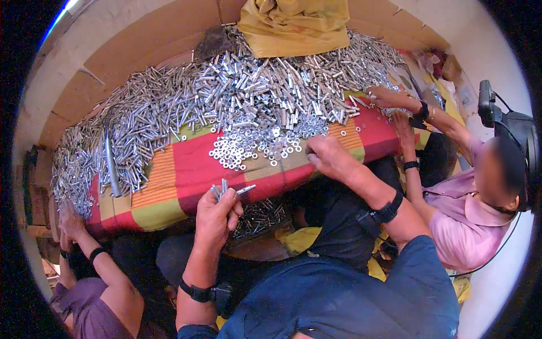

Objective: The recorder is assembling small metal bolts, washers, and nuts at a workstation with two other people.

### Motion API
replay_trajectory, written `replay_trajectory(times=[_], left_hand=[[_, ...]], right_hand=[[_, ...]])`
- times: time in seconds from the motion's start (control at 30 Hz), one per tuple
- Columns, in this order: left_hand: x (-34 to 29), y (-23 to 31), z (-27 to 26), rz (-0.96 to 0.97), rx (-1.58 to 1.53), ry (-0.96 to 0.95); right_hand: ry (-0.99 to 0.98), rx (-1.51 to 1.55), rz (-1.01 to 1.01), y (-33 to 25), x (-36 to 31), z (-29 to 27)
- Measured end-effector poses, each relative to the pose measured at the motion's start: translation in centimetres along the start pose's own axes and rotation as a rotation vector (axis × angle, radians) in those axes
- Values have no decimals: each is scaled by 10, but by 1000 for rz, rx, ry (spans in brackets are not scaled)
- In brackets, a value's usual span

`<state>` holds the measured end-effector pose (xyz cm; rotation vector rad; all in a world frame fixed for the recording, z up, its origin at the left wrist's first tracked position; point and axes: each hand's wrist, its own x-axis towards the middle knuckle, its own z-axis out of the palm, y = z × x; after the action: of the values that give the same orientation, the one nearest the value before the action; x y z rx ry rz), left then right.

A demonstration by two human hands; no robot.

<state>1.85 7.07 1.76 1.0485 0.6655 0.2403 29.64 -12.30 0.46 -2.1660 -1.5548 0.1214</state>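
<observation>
My left hand (219,217) is closed around a few short silvery metal bolts (224,186), whose ends stick out past the thumb and fingers. It is raised in front of the near edge of the checked cloth (195,164). To the right, my right hand (333,157) hovers by that edge with its fingers curled together; what they hold, if anything, is hidden. Just left of it lies a spread of small ring-shaped washers (234,150). Behind the washers rises a large heap of loose metal bolts (254,85).
A co-worker's hands (395,101) reach onto the cloth at the right, another's hands (69,221) at the far left. A yellow sack (293,28) rests on the heap's back. Under the table edge is a container of metal bolts (259,217). Cardboard (152,42) walls the back.
</observation>
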Motion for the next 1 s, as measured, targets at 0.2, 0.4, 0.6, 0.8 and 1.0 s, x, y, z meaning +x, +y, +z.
replay_trajectory(times=[0.2, 0.4, 0.6, 0.8, 1.0], left_hand=[[2, -2, 0, 18, 11, 24], [1, -1, -1, 43, -35, 30], [-1, 3, -4, 28, -65, 15], [0, 1, -5, 31, -56, 9], [1, -2, -7, 50, -59, 10]], right_hand=[[-153, 827, 336, -82, 15, -11], [-193, 1251, 391, -120, 27, 9], [-184, 1335, 397, -129, 29, 27], [-200, 1518, 501, -129, 34, 39], [-209, 1479, 545, -129, 32, 46]])
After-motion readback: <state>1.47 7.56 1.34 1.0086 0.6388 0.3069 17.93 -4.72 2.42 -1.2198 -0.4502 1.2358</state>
